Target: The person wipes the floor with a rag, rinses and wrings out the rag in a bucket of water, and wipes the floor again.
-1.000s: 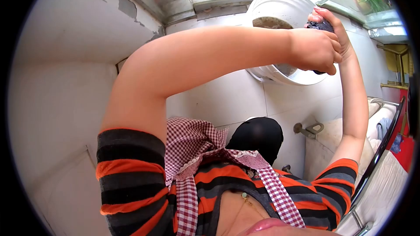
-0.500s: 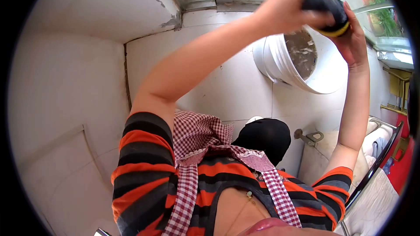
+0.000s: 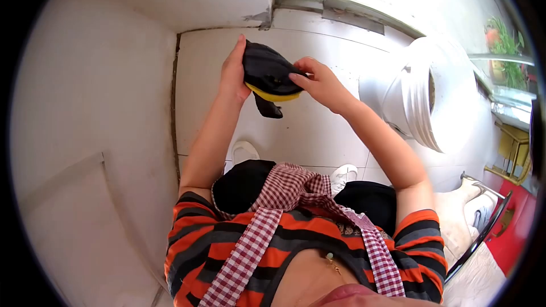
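Observation:
Between both hands is a black, cloth-like thing with a yellow lower edge (image 3: pixel 272 71) and a black flap hanging beneath it; its exact kind is unclear. My left hand (image 3: pixel 233 71) holds it from the left side, the thumb up along its edge and the other fingers mostly hidden. At its right end, my right hand (image 3: pixel 317 82) pinches the black material between thumb and fingers. The thing is held in the air over the pale tiled floor (image 3: pixel 307 136), to the left of the white bucket (image 3: pixel 409 102).
The bucket's mouth faces right. A whitish wall (image 3: pixel 114 96) rises on the left. A window ledge (image 3: pixel 352 17) runs along the back, with a green plant (image 3: pixel 509 51) beyond the glass. At right are a dark metal rail (image 3: pixel 478 239), pale cloth and a red surface (image 3: pixel 515 222).
Both hands have brought the black thing from above the bucket leftward and closer to my body. My view has shifted too, and the bucket's inside is now mostly hidden.

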{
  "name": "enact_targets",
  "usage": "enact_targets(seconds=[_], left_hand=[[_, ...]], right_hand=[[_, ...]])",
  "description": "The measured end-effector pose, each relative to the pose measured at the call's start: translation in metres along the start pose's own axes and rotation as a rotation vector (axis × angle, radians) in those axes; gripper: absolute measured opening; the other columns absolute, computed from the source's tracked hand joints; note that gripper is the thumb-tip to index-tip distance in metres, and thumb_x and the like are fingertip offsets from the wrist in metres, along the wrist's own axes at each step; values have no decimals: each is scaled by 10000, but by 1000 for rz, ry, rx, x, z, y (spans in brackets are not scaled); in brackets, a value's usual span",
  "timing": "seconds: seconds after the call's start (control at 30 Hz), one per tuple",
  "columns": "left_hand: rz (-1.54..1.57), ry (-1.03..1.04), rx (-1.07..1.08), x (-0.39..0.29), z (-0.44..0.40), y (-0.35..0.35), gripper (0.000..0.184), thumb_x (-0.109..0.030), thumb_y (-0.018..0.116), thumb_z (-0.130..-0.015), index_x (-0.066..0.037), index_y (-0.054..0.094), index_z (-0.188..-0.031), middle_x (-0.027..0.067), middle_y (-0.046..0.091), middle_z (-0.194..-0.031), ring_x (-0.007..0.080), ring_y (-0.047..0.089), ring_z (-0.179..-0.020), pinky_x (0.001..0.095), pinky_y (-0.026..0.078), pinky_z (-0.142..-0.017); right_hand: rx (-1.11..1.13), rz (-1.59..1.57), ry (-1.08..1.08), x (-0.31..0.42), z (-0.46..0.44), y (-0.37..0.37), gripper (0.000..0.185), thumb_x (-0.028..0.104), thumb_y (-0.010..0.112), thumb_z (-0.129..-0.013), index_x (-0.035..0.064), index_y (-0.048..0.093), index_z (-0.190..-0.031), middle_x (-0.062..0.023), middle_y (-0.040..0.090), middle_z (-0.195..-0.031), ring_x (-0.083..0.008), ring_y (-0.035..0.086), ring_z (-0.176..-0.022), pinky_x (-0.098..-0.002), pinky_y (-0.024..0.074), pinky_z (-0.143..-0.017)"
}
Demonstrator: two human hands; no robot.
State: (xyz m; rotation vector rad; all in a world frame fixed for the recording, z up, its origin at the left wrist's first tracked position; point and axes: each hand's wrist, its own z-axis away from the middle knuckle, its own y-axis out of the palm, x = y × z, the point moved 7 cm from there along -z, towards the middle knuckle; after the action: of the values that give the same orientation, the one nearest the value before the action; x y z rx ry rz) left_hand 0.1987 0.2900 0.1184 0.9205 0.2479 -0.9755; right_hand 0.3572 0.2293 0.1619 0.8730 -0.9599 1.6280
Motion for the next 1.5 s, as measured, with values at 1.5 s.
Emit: enact_targets(seconds=[1.5], left_hand=[[-1113, 525, -780, -25, 68, -320, 426, -296, 510, -918, -20, 473, -1239, 162, 465, -1284, 303, 426, -1196, 391, 312, -1020]], right_hand=[[566, 684, -65, -88, 54, 87, 473, 226, 622, -839, 49, 451, -1242, -218, 411, -1325, -385, 439, -1180, -434, 382, -977]])
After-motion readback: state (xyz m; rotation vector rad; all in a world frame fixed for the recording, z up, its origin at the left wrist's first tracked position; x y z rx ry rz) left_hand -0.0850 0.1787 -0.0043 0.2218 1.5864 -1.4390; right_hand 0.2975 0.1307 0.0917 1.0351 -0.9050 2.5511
